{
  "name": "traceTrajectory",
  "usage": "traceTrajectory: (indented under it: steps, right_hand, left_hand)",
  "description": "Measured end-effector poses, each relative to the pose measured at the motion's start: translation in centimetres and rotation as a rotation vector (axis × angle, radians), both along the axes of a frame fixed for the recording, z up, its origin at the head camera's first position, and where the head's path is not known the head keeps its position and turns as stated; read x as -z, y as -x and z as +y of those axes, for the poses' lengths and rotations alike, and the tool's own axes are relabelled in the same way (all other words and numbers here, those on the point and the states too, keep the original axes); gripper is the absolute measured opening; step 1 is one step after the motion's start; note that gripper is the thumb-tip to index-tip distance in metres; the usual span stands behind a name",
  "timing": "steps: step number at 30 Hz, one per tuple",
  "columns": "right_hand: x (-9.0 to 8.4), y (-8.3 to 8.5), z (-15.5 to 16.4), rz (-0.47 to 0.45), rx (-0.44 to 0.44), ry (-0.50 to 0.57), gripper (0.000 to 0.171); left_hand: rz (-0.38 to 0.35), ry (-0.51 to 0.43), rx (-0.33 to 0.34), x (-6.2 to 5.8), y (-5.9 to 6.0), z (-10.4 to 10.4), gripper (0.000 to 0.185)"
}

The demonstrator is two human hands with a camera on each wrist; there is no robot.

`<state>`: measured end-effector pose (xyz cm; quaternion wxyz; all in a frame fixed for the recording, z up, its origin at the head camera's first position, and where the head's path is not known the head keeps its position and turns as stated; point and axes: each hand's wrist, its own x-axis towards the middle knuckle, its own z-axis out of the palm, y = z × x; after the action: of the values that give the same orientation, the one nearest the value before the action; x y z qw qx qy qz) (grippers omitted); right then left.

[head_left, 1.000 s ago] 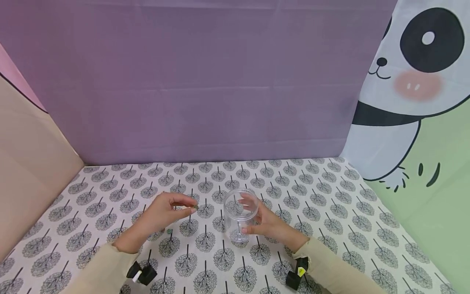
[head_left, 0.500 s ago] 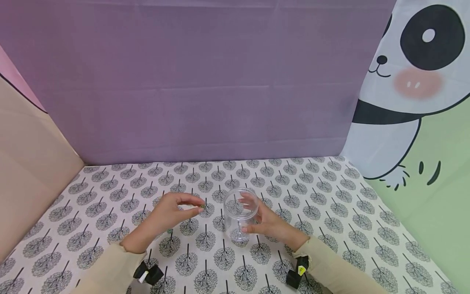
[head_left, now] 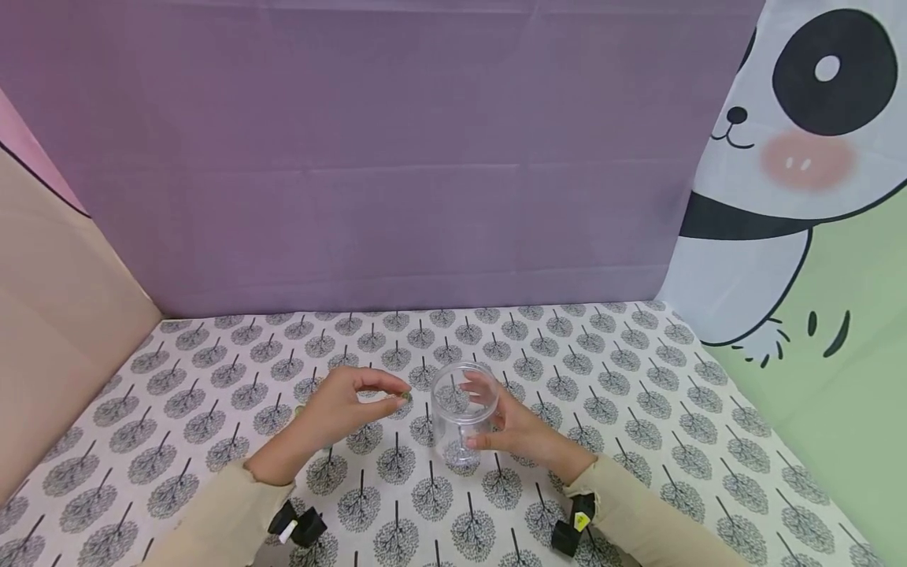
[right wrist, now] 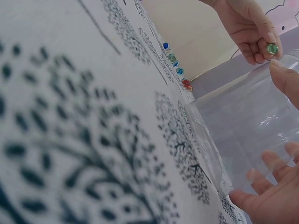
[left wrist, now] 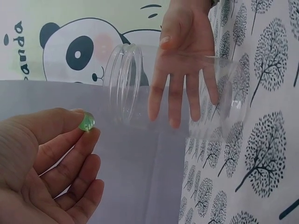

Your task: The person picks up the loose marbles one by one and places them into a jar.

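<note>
Between thumb and index finger, my left hand (head_left: 340,409) pinches a small green glass marble (left wrist: 87,122). It is held a short way left of a clear jar (head_left: 448,445), near the height of the rim. The jar is see-through and stands upright on the patterned cloth, its open mouth up, with nothing visible inside. My right hand (head_left: 520,425) holds the jar from the right side, thumb at the front and fingers spread around the back, showing through the wall in the left wrist view. The remaining left fingers are loosely bent below the marble.
Several more marbles lie in a line on the cloth in the right wrist view, among them a blue marble (right wrist: 166,45) and a red marble (right wrist: 187,84). My left arm mostly covers them in the head view. A purple backdrop (head_left: 397,157) rises behind the table.
My left hand has moved to the right with the marble, closer to the jar. The right hand and the jar have stayed where they were.
</note>
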<state>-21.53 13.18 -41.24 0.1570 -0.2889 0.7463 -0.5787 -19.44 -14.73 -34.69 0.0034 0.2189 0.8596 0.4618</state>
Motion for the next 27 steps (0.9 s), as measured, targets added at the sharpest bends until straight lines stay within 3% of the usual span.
traceTrajectory:
  steps: [13, 27]
  right_hand:
    - [0.1, 0.0, -0.2, -0.002, 0.016, -0.009, 0.09]
    - [0.0, 0.0, -0.1, -0.006, 0.007, -0.007, 0.089]
  left_hand:
    - [0.028, -0.032, 0.049, -0.5, 0.0, 0.9, 0.02]
    - [0.036, -0.036, 0.046, -1.0, 0.3, 1.7, 0.018]
